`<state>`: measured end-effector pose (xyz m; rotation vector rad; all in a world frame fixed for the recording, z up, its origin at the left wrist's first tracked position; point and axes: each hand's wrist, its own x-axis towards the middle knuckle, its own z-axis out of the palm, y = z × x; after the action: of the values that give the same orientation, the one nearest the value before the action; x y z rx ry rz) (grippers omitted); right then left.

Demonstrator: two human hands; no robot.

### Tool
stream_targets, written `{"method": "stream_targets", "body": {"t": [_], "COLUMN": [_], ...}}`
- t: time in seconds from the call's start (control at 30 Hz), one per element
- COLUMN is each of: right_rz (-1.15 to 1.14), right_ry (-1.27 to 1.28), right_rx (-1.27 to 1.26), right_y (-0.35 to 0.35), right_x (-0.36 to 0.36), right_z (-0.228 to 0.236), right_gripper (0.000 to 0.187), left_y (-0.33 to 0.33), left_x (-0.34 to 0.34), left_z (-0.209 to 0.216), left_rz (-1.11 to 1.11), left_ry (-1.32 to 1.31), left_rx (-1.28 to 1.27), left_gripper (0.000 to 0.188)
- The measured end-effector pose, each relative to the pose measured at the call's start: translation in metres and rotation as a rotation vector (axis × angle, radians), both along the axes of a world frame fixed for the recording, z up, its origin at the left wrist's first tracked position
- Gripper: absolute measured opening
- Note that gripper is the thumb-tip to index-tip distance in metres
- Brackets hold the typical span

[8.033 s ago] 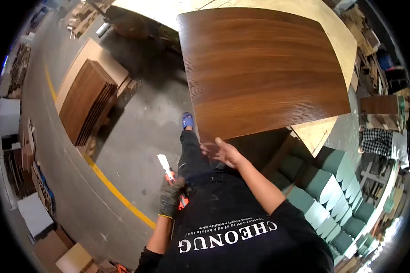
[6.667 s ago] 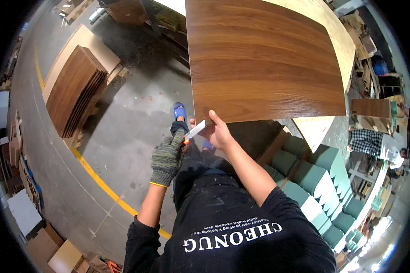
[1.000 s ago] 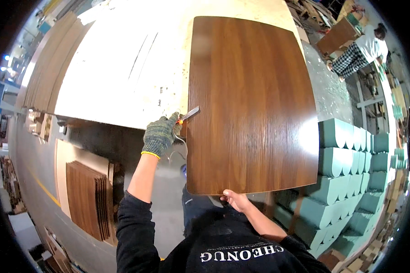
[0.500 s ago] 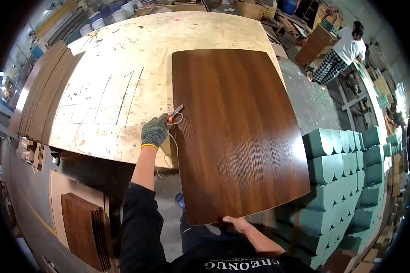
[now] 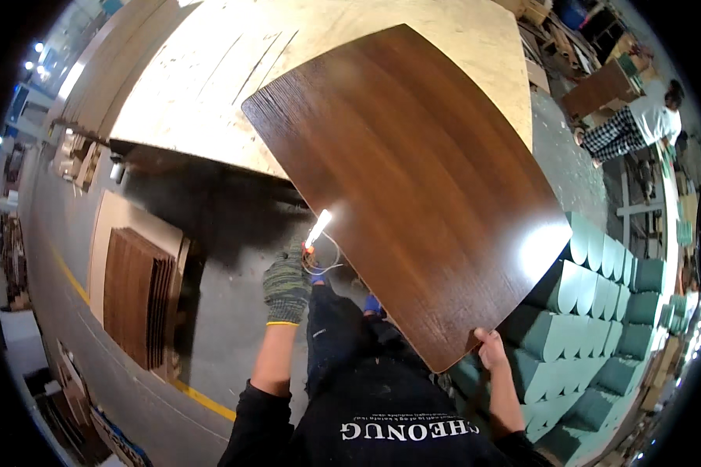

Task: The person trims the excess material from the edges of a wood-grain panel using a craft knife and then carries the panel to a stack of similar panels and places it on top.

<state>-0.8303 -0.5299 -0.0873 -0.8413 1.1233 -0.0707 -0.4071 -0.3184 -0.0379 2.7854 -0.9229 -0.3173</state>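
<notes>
A large dark brown wood-grain board lies slanted, its far part over the pale worktable and its near corner out toward my body. My bare right hand grips its near right edge, thumb on top. My left hand, in a grey knitted glove, is closed around a utility knife with an orange part and a bright, glaring blade. That blade is close to the board's left edge; whether it touches I cannot tell. A thin pale strip loops beside the knife.
Several brown panels lean at the lower left. Long boards are stacked along the table's left side. Rounded green blocks are piled at the right. Farther right, a person stands by a brown panel.
The board has turned counterclockwise, its near end swinging right. My right hand has moved right with it. My left hand, with the knife, has come down nearer my body, off the table.
</notes>
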Motion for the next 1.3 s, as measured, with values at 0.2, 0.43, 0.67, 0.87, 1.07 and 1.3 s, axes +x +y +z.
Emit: {"method": "stream_targets", "body": {"t": [0.2, 0.43, 0.67, 0.87, 1.07, 1.3], "right_rz": [-0.475, -0.317, -0.320, -0.307, -0.279, -0.295], "right_ry": [0.507, 0.553, 0.570, 0.579, 0.585, 0.723], "right_rx": [-0.636, -0.721, -0.777, -0.777, -0.789, -0.843], "right_y": [0.039, 0.036, 0.037, 0.037, 0.036, 0.033], "right_x": [0.050, 0.044, 0.052, 0.049, 0.046, 0.038], "right_z": [-0.009, -0.010, -0.003, -0.006, -0.005, -0.014], "right_gripper": [0.077, 0.085, 0.079, 0.073, 0.070, 0.069], "left_y": [0.009, 0.007, -0.010, -0.015, -0.013, -0.023], "left_x": [-0.018, -0.011, 0.054, 0.133, 0.197, 0.268], "left_z": [-0.014, -0.017, -0.008, -0.010, -0.025, -0.014], "left_rz": [0.056, 0.075, 0.178, 0.203, 0.141, 0.176], "left_ry": [-0.066, -0.132, -0.067, -0.117, -0.182, -0.168], "left_rx": [0.041, 0.094, 0.121, 0.042, -0.017, -0.017], "left_gripper": [0.044, 0.047, 0.043, 0.042, 0.040, 0.045]}}
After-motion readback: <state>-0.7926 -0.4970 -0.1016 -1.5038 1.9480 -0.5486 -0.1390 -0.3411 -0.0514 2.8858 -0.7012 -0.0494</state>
